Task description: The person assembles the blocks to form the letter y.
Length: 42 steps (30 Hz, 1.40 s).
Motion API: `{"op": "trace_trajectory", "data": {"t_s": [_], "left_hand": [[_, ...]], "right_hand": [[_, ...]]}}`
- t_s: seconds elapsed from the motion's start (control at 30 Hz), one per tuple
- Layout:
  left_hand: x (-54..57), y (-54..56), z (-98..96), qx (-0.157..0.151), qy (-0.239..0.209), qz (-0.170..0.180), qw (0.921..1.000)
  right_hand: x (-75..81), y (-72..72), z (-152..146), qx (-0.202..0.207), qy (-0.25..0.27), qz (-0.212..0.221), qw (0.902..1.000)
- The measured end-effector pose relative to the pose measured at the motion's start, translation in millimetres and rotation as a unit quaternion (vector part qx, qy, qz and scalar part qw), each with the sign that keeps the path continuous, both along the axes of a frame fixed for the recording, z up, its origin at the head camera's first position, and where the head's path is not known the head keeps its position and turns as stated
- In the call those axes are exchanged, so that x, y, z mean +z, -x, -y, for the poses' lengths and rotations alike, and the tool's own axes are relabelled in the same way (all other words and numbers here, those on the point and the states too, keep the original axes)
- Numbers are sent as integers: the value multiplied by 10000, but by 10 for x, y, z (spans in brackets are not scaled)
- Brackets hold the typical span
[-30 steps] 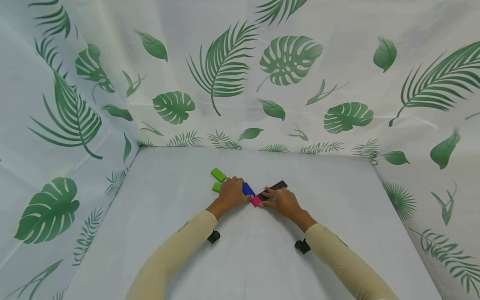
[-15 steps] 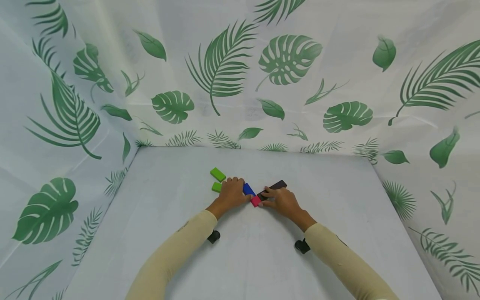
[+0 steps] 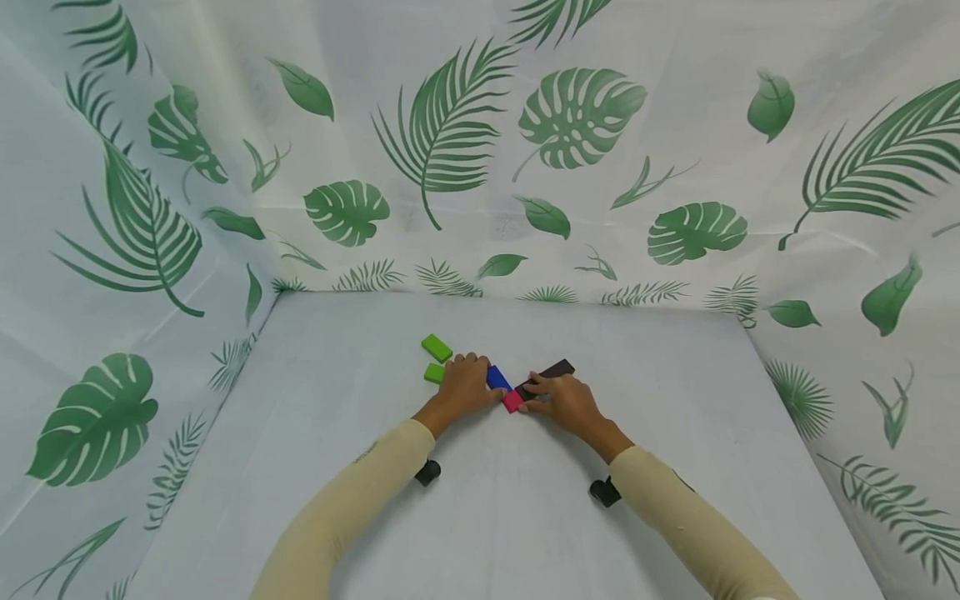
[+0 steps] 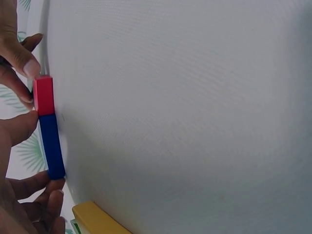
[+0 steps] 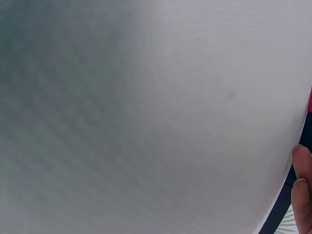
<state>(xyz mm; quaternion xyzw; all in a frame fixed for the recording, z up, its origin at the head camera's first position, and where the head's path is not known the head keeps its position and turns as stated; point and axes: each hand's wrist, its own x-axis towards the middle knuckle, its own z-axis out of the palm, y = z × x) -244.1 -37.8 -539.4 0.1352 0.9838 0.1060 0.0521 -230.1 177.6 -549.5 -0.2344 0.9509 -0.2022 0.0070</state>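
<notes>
In the head view my left hand (image 3: 463, 385) grips a blue block (image 3: 497, 378) lengthwise. Its thumb lies by the joint with a small red block (image 3: 513, 402), and the other fingers press the far end of the blue block (image 4: 51, 146), as the left wrist view shows. My right hand (image 3: 564, 402) holds a long black piece (image 3: 558, 369), whose near end meets the red block. A thin seam crosses the black piece (image 5: 279, 207) in the right wrist view. Red, blue and black form a V on the table. One right fingertip touches the red block (image 4: 44, 96).
Two green blocks (image 3: 436, 347) lie left of my left hand, the nearer green block (image 3: 433, 373) partly hidden by it. A yellow block (image 4: 100, 219) shows low in the left wrist view. Leaf-printed cloth (image 3: 465, 233) borders the white table (image 3: 495, 517).
</notes>
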Motion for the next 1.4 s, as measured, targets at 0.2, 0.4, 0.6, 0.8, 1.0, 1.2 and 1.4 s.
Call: {"op": "trace_trajectory", "data": {"t_s": [0.2,0.4,0.6,0.8,1.0,1.2,1.4], "left_hand": [[-10,5,-7,37,-22,3,10000],[-19,8,-6,62,63,-20,10000],[-24,12,-4,87,40,-46,9999],[-22,6,-11,139,-85,-28,9999],[-44,14,-17,167,-70,-87,9998],[-48,12,-7,150,-134,-105,9997],[-50,20,56,193,-528,-195,9982]], "right_hand": [[10,7,3,-86,-27,36,10000],[-11,17,8,-142,-48,79,9999],[-38,16,3,-144,-41,-31,9999],[-52,12,-11,-119,0,-113,9999],[-36,8,-1,-146,45,-20,9999],[-17,1,4,-111,47,-19,9999],[-26,8,-7,-67,4,-192,9998]]}}
